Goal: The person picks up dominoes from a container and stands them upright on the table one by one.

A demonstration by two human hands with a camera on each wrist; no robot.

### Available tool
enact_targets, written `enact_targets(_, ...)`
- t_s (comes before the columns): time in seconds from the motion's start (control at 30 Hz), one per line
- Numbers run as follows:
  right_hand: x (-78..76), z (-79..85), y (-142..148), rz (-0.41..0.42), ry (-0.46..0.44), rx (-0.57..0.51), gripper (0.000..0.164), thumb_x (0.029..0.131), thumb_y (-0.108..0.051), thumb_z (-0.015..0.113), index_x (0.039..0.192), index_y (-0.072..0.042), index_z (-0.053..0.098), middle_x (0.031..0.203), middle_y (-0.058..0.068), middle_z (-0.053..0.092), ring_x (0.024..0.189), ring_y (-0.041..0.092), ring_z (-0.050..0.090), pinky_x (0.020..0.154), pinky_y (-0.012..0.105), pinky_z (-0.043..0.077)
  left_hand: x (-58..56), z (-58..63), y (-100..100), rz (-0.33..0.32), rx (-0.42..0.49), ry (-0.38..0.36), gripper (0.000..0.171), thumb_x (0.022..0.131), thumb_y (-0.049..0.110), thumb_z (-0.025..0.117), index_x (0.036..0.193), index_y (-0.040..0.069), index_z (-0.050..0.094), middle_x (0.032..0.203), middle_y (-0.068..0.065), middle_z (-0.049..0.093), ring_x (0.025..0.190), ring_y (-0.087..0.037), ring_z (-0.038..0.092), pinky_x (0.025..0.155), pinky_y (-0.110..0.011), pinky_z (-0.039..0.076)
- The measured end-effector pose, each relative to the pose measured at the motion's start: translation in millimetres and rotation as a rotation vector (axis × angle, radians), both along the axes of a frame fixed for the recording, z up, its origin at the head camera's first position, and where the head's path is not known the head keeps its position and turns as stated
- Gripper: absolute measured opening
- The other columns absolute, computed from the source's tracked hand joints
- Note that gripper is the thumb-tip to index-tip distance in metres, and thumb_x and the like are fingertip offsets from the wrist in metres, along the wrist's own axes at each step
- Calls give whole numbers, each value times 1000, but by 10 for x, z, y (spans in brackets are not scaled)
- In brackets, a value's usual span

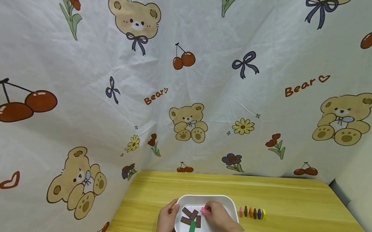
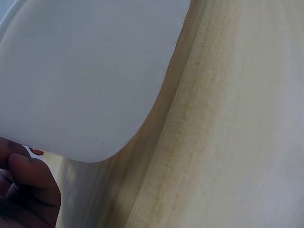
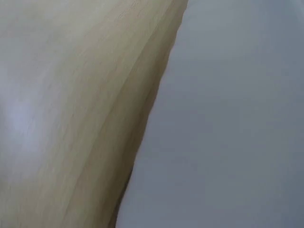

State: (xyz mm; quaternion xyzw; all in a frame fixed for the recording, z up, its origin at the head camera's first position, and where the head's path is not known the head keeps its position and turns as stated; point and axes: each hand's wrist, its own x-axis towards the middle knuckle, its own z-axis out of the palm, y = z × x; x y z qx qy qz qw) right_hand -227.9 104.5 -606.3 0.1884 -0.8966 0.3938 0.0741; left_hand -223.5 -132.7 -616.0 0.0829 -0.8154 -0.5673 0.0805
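Observation:
A white tray (image 1: 208, 230) sits on the wooden table, its upper left corner held by my left hand (image 1: 167, 219) with the thumb at the rim. Inside it, on the left, lie several flat brown blocks (image 1: 186, 220) and a green block (image 1: 192, 227). My right hand (image 1: 217, 216) reaches into the tray and pinches a small pink block (image 1: 205, 211) near the far side. In the left wrist view, curled fingers of the left hand (image 2: 31, 187) show beside the tray's outer wall (image 2: 90, 80). The right wrist view shows only tray wall (image 3: 223, 123) and tabletop, the hand hidden.
To the tray's right, a row of several small blocks stands on the table (image 1: 305, 215), among them pink (image 1: 240, 212), orange (image 1: 251, 212), purple (image 1: 259, 214) and yellow (image 1: 264, 214). A bear-printed cloth (image 1: 205, 82) hangs behind and to the left of the table.

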Motion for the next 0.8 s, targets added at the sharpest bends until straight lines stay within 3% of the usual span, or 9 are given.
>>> enact_targets(0.27,64,141,111,30,-31,-25,16,83,-4,79,94,-6,68,82,-3,62,72,-1,49,63,22,46,0,-2,-7,1,4,-6,31,94,25,76,122,12,76,65,3,48,59,-9,46,51,-22,41)
enact_targets(0.53,183,357,230,25,-119,-51,17,87,-9,78,101,-9,68,87,-2,63,75,5,54,65,23,49,0,6,-3,2,5,3,32,94,26,75,123,12,76,66,3,48,60,-9,46,51,-22,41)
enact_targets(0.8,249,395,458,-6,-136,-105,17,88,-11,79,100,-14,67,88,-7,63,78,-1,55,68,24,53,6,11,1,1,8,1,31,94,24,75,122,11,76,66,3,48,59,-9,46,50,-22,41)
